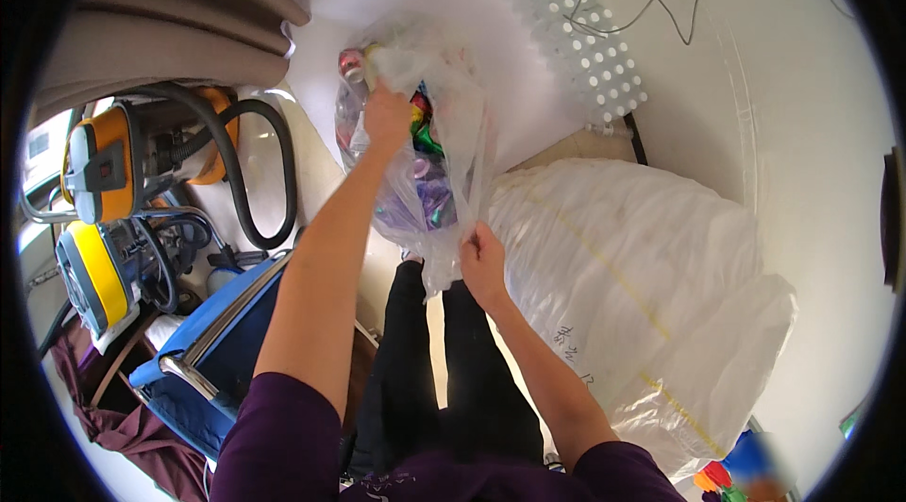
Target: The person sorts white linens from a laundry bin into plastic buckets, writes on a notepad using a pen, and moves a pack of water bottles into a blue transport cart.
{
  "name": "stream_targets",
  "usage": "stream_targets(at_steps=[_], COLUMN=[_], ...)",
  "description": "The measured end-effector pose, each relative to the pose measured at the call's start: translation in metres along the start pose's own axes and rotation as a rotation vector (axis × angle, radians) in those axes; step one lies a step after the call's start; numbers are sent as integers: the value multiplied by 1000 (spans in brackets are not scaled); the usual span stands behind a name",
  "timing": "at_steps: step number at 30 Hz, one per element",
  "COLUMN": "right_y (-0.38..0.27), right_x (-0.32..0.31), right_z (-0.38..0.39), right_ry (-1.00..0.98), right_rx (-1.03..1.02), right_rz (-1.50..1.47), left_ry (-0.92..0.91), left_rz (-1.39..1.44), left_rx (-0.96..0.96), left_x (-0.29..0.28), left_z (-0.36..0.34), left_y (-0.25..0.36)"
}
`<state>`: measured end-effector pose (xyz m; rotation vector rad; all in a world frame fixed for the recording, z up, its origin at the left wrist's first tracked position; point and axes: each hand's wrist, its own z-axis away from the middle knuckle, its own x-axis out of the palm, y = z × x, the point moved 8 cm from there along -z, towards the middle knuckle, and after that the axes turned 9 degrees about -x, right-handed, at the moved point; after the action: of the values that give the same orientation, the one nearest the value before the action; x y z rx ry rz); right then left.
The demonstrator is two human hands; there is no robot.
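Note:
A clear plastic bag (pixel 462 139) hangs in front of my legs, filled with colourful crumpled items. Among its contents are a red can-like piece (pixel 351 63) near the far left edge and shiny purple pieces (pixel 434 198) lower down. My left hand (pixel 385 117) is closed at the bag's left side, with a fold of its plastic in the fingers; the fingertips are partly hidden. Nearer to me, my right hand (pixel 483 266) pinches the bag's near right rim. The plastic between the two hands is stretched apart, and a loose corner dangles toward my knees.
On the right rests a big bulging translucent sack (pixel 642 266). Beyond it lies a clear sheet of white round spots (pixel 576 30), with loose black cable (pixel 694 2) farther right. At left are an orange vacuum cleaner (pixel 109 162), a yellow-grey machine (pixel 99 280) and a blue chair (pixel 212 351).

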<state>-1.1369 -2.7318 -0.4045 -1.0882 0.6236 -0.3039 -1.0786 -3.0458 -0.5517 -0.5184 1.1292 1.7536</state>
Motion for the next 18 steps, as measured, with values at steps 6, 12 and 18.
stream_targets(at_steps=[6, 12, 18], right_y=[34, -42, -176], right_x=[-37, -70, -69], right_z=[4, -48, -95], right_ry=[330, 358, 153], right_rx=[350, 194, -160], right_rz=[-547, -521, -101], left_ry=[-309, -461, -449], left_rz=[516, 485, 178], left_rx=[-32, 126, 511], left_x=[-51, -154, -203], left_z=[32, 150, 221], left_y=[-11, 79, 189])
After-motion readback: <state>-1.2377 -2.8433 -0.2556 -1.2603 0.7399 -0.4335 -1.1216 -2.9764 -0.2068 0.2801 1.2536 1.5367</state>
